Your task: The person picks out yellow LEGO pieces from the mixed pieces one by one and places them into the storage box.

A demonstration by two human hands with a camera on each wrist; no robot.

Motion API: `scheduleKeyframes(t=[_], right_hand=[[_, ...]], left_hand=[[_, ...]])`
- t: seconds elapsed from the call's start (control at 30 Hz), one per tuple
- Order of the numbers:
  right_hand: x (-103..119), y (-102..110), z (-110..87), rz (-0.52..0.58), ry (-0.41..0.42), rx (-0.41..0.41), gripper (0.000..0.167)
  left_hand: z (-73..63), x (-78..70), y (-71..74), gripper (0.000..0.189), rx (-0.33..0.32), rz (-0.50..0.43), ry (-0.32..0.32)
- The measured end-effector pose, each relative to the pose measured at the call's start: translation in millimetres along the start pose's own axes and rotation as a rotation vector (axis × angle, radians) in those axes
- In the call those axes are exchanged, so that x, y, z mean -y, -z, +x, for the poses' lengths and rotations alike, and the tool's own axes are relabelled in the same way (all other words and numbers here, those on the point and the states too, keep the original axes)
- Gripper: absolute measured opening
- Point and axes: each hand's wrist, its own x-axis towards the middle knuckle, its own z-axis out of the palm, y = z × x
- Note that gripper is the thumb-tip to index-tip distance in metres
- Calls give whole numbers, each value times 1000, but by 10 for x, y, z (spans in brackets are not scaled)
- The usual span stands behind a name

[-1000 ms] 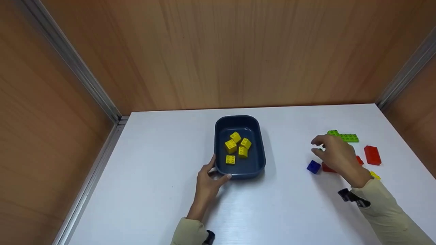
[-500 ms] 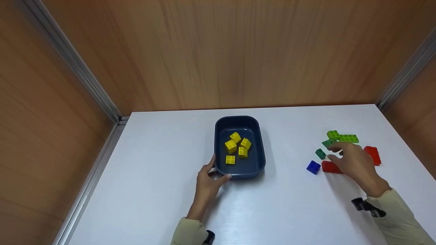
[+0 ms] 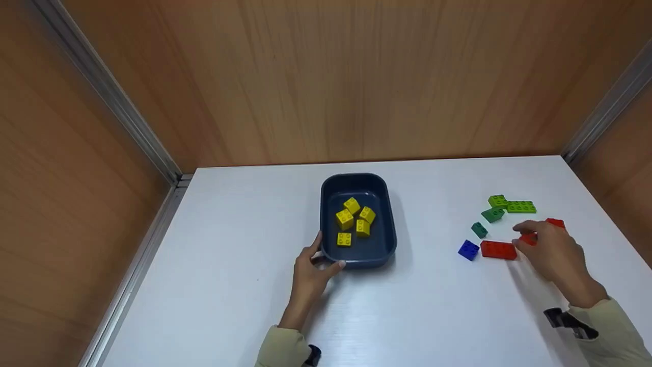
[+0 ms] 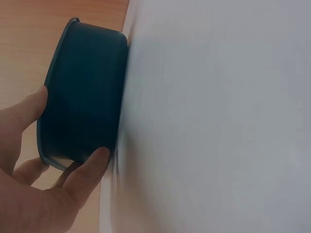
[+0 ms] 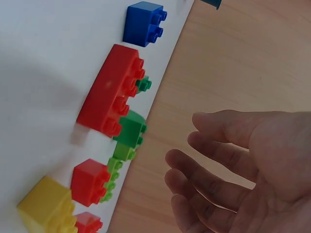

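My left hand (image 3: 309, 275) grips the near left corner of a dark blue tray (image 3: 359, 256), thumb and fingers spread around its wall (image 4: 85, 92). Several yellow toy bricks (image 3: 344, 219) lie inside the tray. Over the loose bricks at the right, my right hand (image 3: 556, 255) hovers with loosely bent fingers and nothing between them. Below its fingertips are a long red brick (image 3: 498, 250) and a small red brick (image 3: 528, 239). Another red brick (image 3: 555, 223) is partly covered by the hand. A yellow brick (image 5: 46, 204) shows only in the right wrist view.
Left of the long red brick sits a blue brick (image 3: 468, 250). Behind it are a small dark green brick (image 3: 479, 230), a green brick (image 3: 492, 214) and a light green brick (image 3: 521, 207). Wood-look panels (image 3: 356, 81) border the white table (image 3: 229, 244).
My right hand has moved right and toward me across the bricks, uncovering the green ones and the long red one. The left hand and the tray have stayed put.
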Motion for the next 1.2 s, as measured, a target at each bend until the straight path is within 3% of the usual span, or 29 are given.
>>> scheduleKeyframes(t=[0.27,0.43,0.7,0.93,1.2], right_hand=[[-178,49,-77,-6,-28,8,49],[-287,64,-108,-27,-38,-28,53],[-436,50,-153,-79,-108,-37,54],[-539,32,-156,-118,-219,47,67],[-662,-9,-171,-147,-263,104,76]], left_hand=[[1,-12,12,91,3,-13,-3],[8,-17,17,90,4,-19,5],[9,-10,19,89,6,-35,-21],[3,1,22,89,12,-47,-28],[-6,11,3,89,6,-28,-1]])
